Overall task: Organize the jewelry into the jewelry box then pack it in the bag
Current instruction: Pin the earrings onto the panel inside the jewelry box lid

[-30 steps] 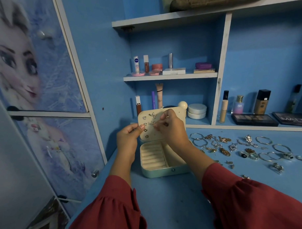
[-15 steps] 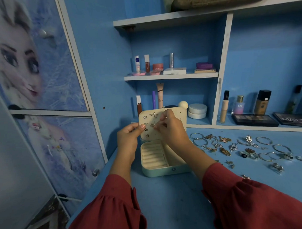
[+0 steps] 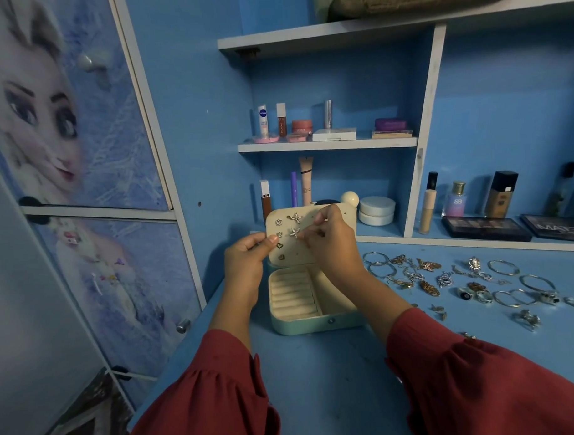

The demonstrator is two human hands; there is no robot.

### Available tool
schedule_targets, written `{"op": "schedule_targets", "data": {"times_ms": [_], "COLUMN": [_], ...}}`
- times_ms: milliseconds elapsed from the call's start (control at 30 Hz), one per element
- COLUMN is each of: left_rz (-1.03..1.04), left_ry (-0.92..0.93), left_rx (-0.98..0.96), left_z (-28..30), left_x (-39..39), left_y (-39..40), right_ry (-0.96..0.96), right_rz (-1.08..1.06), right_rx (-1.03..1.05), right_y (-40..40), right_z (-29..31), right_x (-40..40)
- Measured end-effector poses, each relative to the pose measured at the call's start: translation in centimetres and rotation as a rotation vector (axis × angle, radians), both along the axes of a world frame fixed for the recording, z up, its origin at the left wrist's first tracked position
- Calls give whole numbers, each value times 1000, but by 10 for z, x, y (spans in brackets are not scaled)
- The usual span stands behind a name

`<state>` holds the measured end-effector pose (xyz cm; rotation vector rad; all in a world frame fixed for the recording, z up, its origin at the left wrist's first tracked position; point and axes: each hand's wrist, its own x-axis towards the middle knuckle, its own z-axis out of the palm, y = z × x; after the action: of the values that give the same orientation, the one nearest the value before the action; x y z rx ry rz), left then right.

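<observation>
The blue table (image 3: 317, 379) carries everything, backed by blue shelves (image 3: 327, 145) of cosmetics and a cupboard door (image 3: 64, 127) with a cartoon picture at the left. On the table, just in front of the person, stands the jewelry box (image 3: 315, 320), open, its lid (image 3: 344, 215) upright and its ring rolls bare. To its right, well apart from the box, lies the loose jewelry (image 3: 460, 283) — bangles, rings and pendants spread over the table top. No bag shows in this view.

The left hand (image 3: 245, 261) holds the lid's left edge, thumb on the front face and fingers curled behind, steadying it. The right hand (image 3: 332, 245) is at the lid's middle, fingertips pinched at the lower starfish earring (image 3: 294, 232), which sits just below a matching starfish earring (image 3: 296, 217). Small studs (image 3: 279, 222) and heart earrings (image 3: 280, 246) fill the left columns.

Against the view a second ago, little has moved: both hands keep their places, the right one shifting only slightly at the same earring, and the table pile looks unchanged. I judge that this is the fiddly seating of one post into the lid panel, not yet finished. Whether the post is through its hole cannot be told. The task seems early — most pieces wait outside, and packing is far off.
</observation>
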<state>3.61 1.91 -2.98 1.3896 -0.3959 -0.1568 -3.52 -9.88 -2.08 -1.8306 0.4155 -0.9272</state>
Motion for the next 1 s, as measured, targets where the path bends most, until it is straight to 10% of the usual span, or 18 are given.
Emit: {"op": "schedule_targets", "data": {"times_ms": [1000], "left_rz": [-497], "left_ry": [414], "left_rx": [-123], "left_z": [14], "left_x": [-1], "left_y": [21], "right_ry": [272], "right_rz": [-151], "right_rx": [-777], "right_y": [7], "right_z": [7], "right_x": [-41]}}
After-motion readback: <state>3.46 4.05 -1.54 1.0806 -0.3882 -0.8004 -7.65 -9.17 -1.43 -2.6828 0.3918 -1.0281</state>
